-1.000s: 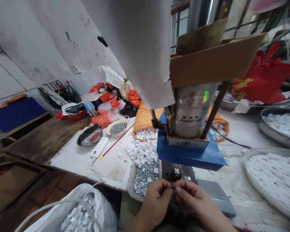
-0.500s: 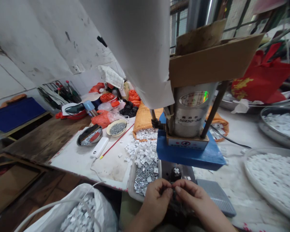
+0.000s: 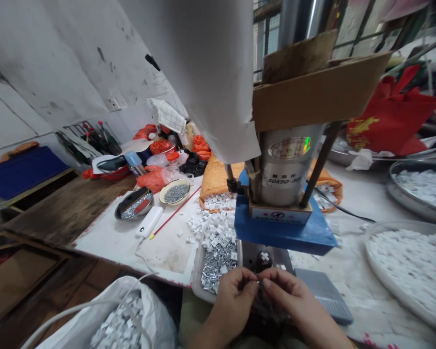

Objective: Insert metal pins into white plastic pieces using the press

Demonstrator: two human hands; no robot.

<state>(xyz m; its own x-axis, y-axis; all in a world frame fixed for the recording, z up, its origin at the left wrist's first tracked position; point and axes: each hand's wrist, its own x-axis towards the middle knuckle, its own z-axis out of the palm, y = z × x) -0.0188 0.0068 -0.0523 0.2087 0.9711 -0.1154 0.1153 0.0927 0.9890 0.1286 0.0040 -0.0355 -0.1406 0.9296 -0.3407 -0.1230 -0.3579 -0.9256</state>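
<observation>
My left hand (image 3: 236, 295) and my right hand (image 3: 285, 293) meet fingertip to fingertip in front of the press, each closed in a pinch. Whatever sits between the fingers is too small and too hidden to name. Just beyond them, a white cross-shaped piece (image 3: 265, 256) rests on a dark fixture under the blue press head (image 3: 285, 237). Left of the hands stands a clear plastic bin (image 3: 197, 271) of metal pins (image 3: 214, 269) and white square plastic pieces (image 3: 220, 236). A grey ribbed foot pedal (image 3: 323, 295) lies beside my right hand.
Orange sacks (image 3: 216, 179) spill white pieces behind the bin. Round trays (image 3: 370, 261) of white pieces stand at right. Bowls of small metal parts (image 3: 175, 192), a white power strip (image 3: 149, 221) and a red stick (image 3: 176, 213) lie left. A white sack (image 3: 163, 310) stands below the table edge.
Both hands stay pinched together in almost the same place, with only slight finger movement. The view has shifted very slightly.
</observation>
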